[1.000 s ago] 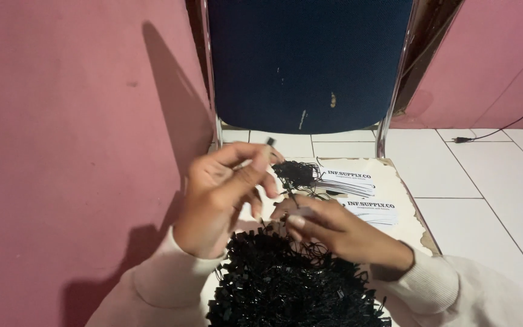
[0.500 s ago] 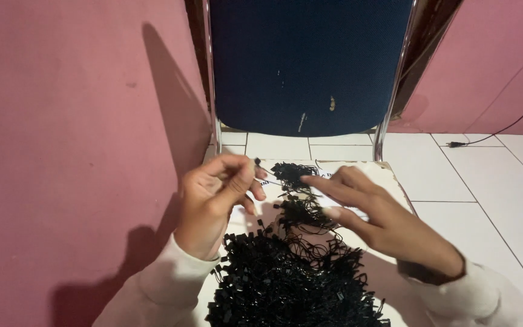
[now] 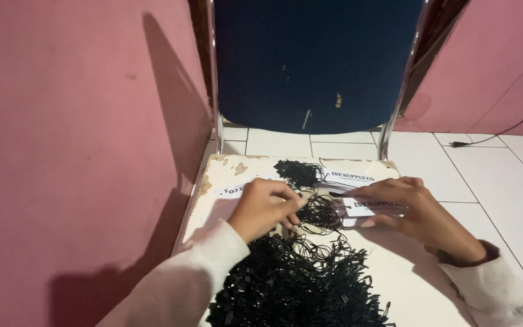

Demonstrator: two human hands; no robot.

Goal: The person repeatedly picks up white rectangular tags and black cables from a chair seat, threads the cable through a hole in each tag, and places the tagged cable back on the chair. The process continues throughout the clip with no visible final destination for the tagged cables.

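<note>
- Left hand (image 3: 264, 209) rests on the pale board (image 3: 407, 272), fingers curled in tight; the fingertips pinch into a small tangle of black strings (image 3: 319, 213) just to its right. Which strand the fingers have hold of cannot be told.
- Right hand (image 3: 410, 212) lies flat and low, fingers stretched out toward the left hand. Thumb and forefinger close on a white paper tag (image 3: 367, 207) with dark print, held at its right end.
- The held tag sits between the two hands, touching the small tangle of strings at its left edge.
- A large heap of black strings (image 3: 298, 284) lies at the near end of the board, between the two forearms, reaching down to the bottom edge of the view.
- A smaller black bundle (image 3: 298, 172) lies at the far end of the board, beside more white tags (image 3: 349, 177) stacked to its right. Another white tag (image 3: 231, 189) shows just left of the left hand.
- Both arms wear light, long sleeves (image 3: 195, 272).
- The board's surface is worn, with brown chipped patches at its far left corner.
- A chair (image 3: 316, 60) with a dark blue back and chrome tubes stands beyond the board on white floor tiles (image 3: 503, 188).
- Pink wall (image 3: 74, 133) runs along the left; a dark cable (image 3: 497, 136) lies on the tiles at far right.
</note>
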